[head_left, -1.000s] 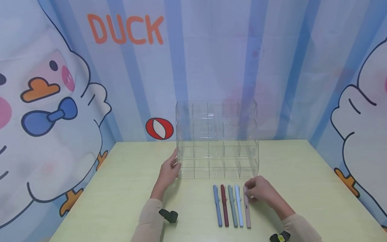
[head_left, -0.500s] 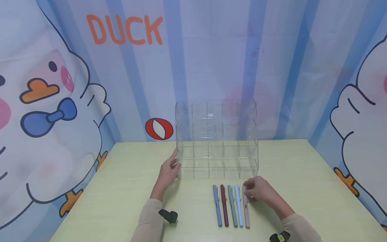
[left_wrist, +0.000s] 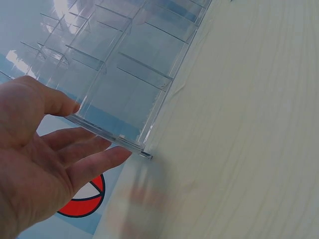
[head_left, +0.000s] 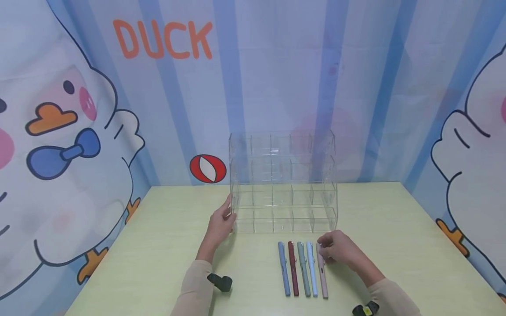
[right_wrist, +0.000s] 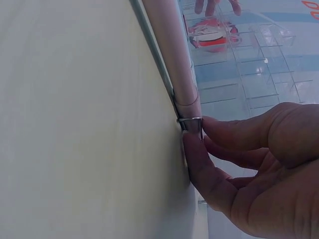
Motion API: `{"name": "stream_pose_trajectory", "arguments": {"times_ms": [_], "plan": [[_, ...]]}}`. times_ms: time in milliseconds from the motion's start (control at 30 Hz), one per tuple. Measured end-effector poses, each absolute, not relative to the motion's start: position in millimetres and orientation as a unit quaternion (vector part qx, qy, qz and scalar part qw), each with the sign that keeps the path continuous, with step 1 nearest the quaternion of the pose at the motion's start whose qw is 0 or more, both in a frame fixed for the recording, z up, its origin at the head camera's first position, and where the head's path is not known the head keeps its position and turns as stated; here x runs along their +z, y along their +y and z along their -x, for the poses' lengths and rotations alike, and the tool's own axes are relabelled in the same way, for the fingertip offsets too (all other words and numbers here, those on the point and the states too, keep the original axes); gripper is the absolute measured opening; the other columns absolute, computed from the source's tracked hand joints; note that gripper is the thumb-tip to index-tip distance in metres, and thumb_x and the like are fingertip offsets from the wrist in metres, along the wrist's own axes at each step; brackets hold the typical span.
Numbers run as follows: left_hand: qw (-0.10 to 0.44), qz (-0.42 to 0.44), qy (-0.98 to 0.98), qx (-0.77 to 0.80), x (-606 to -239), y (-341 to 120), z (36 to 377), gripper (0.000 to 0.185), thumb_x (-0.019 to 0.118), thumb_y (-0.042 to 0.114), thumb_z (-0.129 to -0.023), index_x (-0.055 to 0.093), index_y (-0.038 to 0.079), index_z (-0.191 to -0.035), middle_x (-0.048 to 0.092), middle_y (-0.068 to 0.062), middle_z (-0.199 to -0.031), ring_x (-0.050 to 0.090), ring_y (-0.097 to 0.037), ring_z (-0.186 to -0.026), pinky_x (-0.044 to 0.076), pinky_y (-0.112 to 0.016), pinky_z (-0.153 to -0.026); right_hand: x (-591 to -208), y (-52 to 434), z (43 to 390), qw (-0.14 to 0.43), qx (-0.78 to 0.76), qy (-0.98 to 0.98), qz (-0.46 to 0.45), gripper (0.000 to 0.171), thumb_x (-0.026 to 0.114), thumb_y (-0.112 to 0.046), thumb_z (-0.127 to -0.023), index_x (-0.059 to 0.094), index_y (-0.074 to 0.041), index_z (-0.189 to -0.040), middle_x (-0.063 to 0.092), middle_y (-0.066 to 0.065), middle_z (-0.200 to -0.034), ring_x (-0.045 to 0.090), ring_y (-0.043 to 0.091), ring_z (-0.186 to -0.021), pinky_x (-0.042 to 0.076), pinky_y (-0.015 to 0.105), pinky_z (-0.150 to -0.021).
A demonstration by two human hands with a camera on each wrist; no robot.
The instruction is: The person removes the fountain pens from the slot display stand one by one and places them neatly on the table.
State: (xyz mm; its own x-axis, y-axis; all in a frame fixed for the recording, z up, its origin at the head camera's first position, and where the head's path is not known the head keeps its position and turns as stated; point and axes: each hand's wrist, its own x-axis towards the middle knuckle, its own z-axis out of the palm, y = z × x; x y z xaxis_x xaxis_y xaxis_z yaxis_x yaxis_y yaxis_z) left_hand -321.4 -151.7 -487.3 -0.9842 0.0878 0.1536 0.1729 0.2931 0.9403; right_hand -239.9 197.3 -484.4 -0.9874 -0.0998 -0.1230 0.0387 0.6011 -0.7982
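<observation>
A clear acrylic organizer (head_left: 282,184) with several rows of compartments stands at the middle of the pale green table (head_left: 395,245). My left hand (head_left: 228,215) rests straight-fingered against the organizer's left side wall; the left wrist view shows those fingers (left_wrist: 92,164) lying along the organizer's (left_wrist: 124,74) bottom edge. In front of the organizer lie several pens side by side: blue (head_left: 283,268), dark red (head_left: 293,268), grey-green (head_left: 303,269), light blue (head_left: 312,270) and pink (head_left: 323,278). My right hand (head_left: 321,250) pinches the pink pen (right_wrist: 172,55) at its far end, thumb (right_wrist: 204,169) and finger at the clip.
A blue striped backdrop with duck drawings and the word DUCK (head_left: 164,39) closes off the table's back and sides. Bare tabletop lies to the left and right of the organizer. The pens run down to the table's near edge.
</observation>
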Motion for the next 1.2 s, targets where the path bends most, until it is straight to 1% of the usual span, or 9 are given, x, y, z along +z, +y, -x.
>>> {"name": "stream_pose_trajectory", "arguments": {"times_ms": [133, 300, 567, 700, 967, 1067, 1200], "plan": [[0.039, 0.085, -0.803, -0.589, -487.5, -151.9, 320.7, 0.066, 0.054, 0.01, -0.101, 0.029, 0.029, -0.159, 0.043, -0.024, -0.15, 0.052, -0.041, -0.129, 0.058, -0.046, -0.073, -483.6, 197.2, 240.9, 0.087, -0.443, 0.892, 0.013, 0.035, 0.069, 0.003, -0.086, 0.062, 0.014, -0.119, 0.067, 0.015, -0.104, 0.066, 0.021, -0.085, 0.058, 0.035, -0.071], [0.045, 0.088, -0.803, -0.588, -486.9, -151.4, 320.5, 0.065, 0.053, 0.008, -0.102, 0.028, 0.026, -0.159, 0.043, -0.025, -0.15, 0.053, -0.042, -0.128, 0.058, -0.047, -0.075, -482.4, 197.2, 242.3, 0.088, -0.44, 0.894, 0.014, 0.036, 0.068, 0.003, -0.087, 0.061, 0.014, -0.12, 0.067, 0.015, -0.103, 0.066, 0.021, -0.084, 0.058, 0.036, -0.071], [0.04, 0.082, -0.805, -0.586, -488.8, -152.2, 320.9, 0.066, 0.054, 0.01, -0.101, 0.028, 0.029, -0.159, 0.043, -0.023, -0.151, 0.052, -0.04, -0.129, 0.058, -0.045, -0.074, -482.9, 196.9, 240.0, 0.085, -0.447, 0.89, 0.016, 0.034, 0.066, 0.004, -0.088, 0.061, 0.015, -0.12, 0.066, 0.015, -0.103, 0.065, 0.02, -0.082, 0.057, 0.035, -0.07], [0.038, 0.079, -0.804, -0.588, -488.8, -151.6, 321.5, 0.066, 0.055, 0.011, -0.101, 0.029, 0.031, -0.158, 0.042, -0.022, -0.152, 0.052, -0.039, -0.13, 0.058, -0.046, -0.074, -482.9, 196.6, 240.0, 0.086, -0.447, 0.89, 0.011, 0.033, 0.066, 0.004, -0.088, 0.062, 0.014, -0.12, 0.066, 0.015, -0.105, 0.065, 0.02, -0.082, 0.057, 0.035, -0.069], [0.039, 0.082, -0.804, -0.587, -487.7, -151.5, 323.6, 0.066, 0.053, 0.01, -0.102, 0.026, 0.029, -0.159, 0.039, -0.024, -0.153, 0.049, -0.043, -0.131, 0.058, -0.046, -0.078, -483.1, 197.7, 243.7, 0.086, -0.449, 0.889, 0.01, 0.032, 0.064, 0.004, -0.089, 0.062, 0.013, -0.12, 0.066, 0.016, -0.106, 0.065, 0.02, -0.082, 0.057, 0.035, -0.07], [0.04, 0.079, -0.802, -0.59, -486.1, -150.7, 321.9, 0.065, 0.053, 0.009, -0.102, 0.027, 0.029, -0.159, 0.039, -0.024, -0.153, 0.049, -0.042, -0.131, 0.057, -0.047, -0.078, -484.5, 198.3, 244.3, 0.085, -0.451, 0.888, 0.007, 0.032, 0.064, 0.004, -0.089, 0.062, 0.013, -0.12, 0.066, 0.016, -0.106, 0.065, 0.02, -0.083, 0.057, 0.034, -0.07], [0.041, 0.073, -0.803, -0.59, -488.4, -150.5, 321.3, 0.066, 0.054, 0.009, -0.102, 0.028, 0.028, -0.159, 0.041, -0.024, -0.152, 0.05, -0.043, -0.13, 0.058, -0.046, -0.079, -486.3, 198.9, 243.5, 0.087, -0.453, 0.887, 0.0, 0.031, 0.065, 0.003, -0.089, 0.063, 0.012, -0.118, 0.067, 0.014, -0.103, 0.065, 0.019, -0.082, 0.057, 0.034, -0.069]]}}
